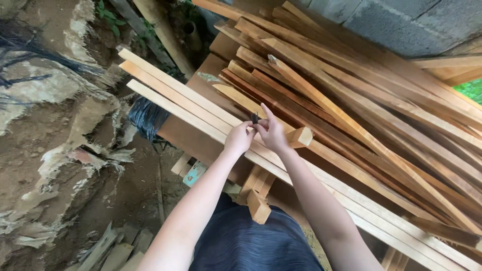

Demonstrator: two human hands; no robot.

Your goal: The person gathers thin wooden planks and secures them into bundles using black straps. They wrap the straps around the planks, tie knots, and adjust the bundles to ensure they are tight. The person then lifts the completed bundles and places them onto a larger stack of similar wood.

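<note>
My left hand (238,138) and my right hand (272,133) meet over long pale wooden slats (186,103). Together their fingertips pinch a small dark object (254,118); what it is I cannot tell. My right hand's index finger points up beside it. A short squared wooden block (300,136) lies just right of my right hand, touching it or very close. The hands hover above the slats at the near edge of a large pile of reddish-brown strips (361,100).
A black bundle (147,117) sits under the slats at the left. Bare earth with torn sacking (60,125) fills the left side. A grey block wall (401,20) stands behind the pile. Offcuts (258,206) lie below the slats.
</note>
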